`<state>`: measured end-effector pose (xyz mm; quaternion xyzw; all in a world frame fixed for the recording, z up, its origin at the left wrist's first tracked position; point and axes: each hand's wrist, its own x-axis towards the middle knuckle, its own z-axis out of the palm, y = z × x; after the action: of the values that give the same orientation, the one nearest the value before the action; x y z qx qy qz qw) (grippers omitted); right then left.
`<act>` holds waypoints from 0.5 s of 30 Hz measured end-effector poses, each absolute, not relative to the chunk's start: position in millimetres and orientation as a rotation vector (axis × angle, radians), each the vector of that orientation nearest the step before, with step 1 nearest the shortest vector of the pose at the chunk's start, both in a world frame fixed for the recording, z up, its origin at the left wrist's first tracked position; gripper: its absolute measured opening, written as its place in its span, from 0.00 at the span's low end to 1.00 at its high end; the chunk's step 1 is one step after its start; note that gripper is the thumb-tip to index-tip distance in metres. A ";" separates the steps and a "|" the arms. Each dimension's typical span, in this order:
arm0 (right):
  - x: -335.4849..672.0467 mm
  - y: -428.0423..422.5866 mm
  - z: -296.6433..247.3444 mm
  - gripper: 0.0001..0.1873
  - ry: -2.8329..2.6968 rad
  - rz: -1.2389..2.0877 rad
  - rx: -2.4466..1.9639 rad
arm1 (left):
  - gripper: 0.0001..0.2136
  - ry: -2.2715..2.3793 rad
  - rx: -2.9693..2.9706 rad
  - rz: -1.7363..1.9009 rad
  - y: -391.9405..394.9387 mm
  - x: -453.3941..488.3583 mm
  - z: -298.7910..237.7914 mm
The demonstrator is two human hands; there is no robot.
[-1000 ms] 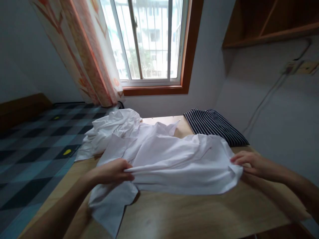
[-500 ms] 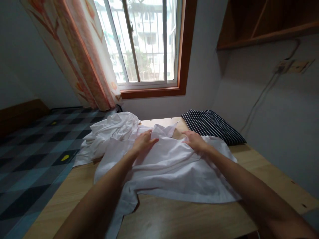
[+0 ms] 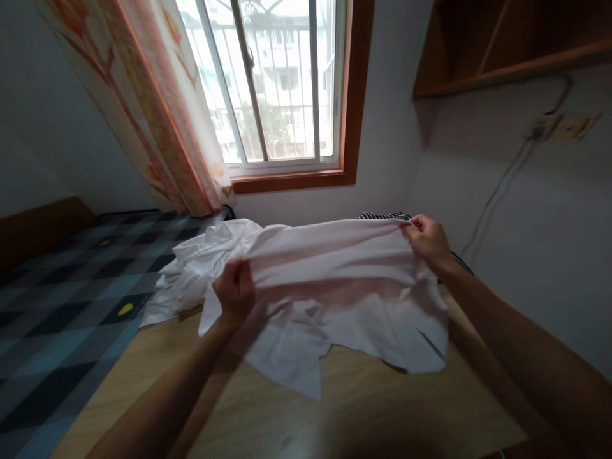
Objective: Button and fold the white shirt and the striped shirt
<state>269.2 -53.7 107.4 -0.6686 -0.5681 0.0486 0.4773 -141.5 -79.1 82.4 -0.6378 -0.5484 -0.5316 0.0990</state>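
A thin white shirt (image 3: 329,261) is stretched between my two hands, its upper edge raised above the wooden table (image 3: 268,421) and its lower part hanging in loose folds toward the surface. My left hand (image 3: 235,290) is closed on its left side. At the upper right corner, my right hand (image 3: 428,239) pinches the cloth. A crumpled pile of white clothing (image 3: 205,261) lies just beyond my left hand. The striped black cloth (image 3: 382,216) behind the shirt is mostly hidden by it.
To the left is a bed with a checked cover (image 3: 71,306). A patterned curtain (image 3: 162,127) hangs beside the window (image 3: 282,89). On the right wall are a wooden shelf (image 3: 507,73) and a socket (image 3: 568,126) with a cord.
Both hands were resting open on the spread shirt. They have moved apart and gripped it, lifting its edge so that it now covers most of the striped cloth.
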 end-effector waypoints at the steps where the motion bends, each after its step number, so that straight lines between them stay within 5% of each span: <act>1: 281.0 -64.1 109.1 0.13 -1.511 0.167 -1.668 | 0.12 -1.552 -2.187 -1.418 -89.9 -145.6 76.7; 4: 307.0 -98.7 99.1 0.10 -2.058 0.468 -1.761 | 0.11 -1.259 -3.032 -0.696 -119.4 -148.9 65.9; 7: 316.2 -122.6 83.7 0.05 -2.323 0.597 -1.855 | 0.10 -1.225 -3.271 -0.208 -133.3 -143.5 68.9; 10: 308.7 -126.7 79.1 0.09 -2.319 0.540 -1.786 | 0.15 -1.397 -3.094 -0.384 -124.9 -139.1 76.6; 15: 267.1 -118.2 78.2 0.33 -2.213 0.478 -1.434 | 0.25 -1.403 -2.661 -0.825 -87.7 -135.1 79.2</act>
<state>267.1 -118.2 78.2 -0.5209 -0.8038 0.1738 0.2289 -135.1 -87.7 79.2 -0.8531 -0.4497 -0.2644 0.0112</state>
